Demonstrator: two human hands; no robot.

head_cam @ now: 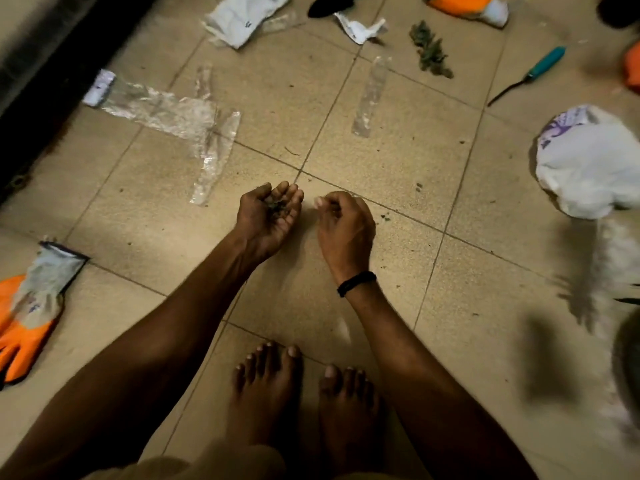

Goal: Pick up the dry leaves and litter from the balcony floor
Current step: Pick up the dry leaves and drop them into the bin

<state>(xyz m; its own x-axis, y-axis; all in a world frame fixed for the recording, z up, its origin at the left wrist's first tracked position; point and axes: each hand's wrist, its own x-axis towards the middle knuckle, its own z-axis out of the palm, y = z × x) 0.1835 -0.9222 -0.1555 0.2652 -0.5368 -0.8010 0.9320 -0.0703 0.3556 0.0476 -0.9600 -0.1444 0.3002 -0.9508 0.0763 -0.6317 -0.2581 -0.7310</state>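
One clump of dry green leaves [429,50] lies well beyond the fingers of the right hand [343,220]. One small heap of dry leaf bits [277,206] sits inside the curled fingers of the left hand [268,216].

Four clear crinkled plastic film pieces show beyond the fingers [156,110] [216,157] [204,81] [369,98]. Farther beyond them lie two crumpled white paper wrappers [242,19] [360,29].

There are two orange-and-grey work gloves, one well left of the left fingers [27,317] and one far beyond the right fingers [467,5].

Right of the right fingers are one white plastic bag [588,164] and one teal-handled tool [533,72].
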